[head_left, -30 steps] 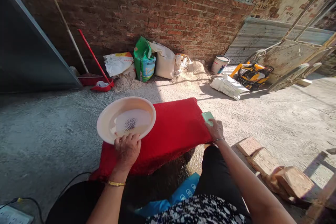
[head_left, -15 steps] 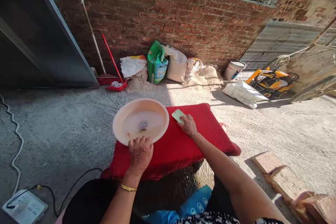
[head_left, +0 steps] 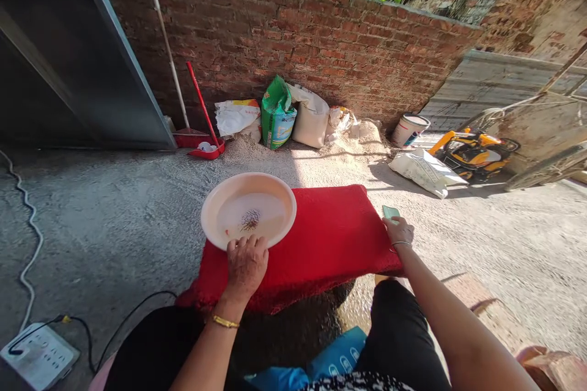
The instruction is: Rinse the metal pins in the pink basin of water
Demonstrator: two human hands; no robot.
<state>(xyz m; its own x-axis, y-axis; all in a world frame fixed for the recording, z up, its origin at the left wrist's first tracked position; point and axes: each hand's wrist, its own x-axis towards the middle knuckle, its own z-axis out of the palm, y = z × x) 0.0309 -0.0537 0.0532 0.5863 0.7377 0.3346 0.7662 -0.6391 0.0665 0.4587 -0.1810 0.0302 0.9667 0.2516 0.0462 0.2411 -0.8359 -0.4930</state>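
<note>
Green slab (head_left: 391, 212) at right end, basin (head_left: 220, 204) at left

Flat slab sits in the right hand (head_left: 398, 232), just off the right edge of the red-covered table (head_left: 330, 226), projecting forward beyond the fingers; partly covered, so long axis uncertain. Right hand closed on it, far the nearer of the two. Basin well apart, leftward, on the table's left end. Left hand (head_left: 247, 264) hooks its fingers over the basin's near rim; thumb hidden. Brick wall (head_left: 348, 43) beyond.

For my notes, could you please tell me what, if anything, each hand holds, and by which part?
The left hand holds the basin by its near rim; the right hand holds a flat green object by its near end.
</note>
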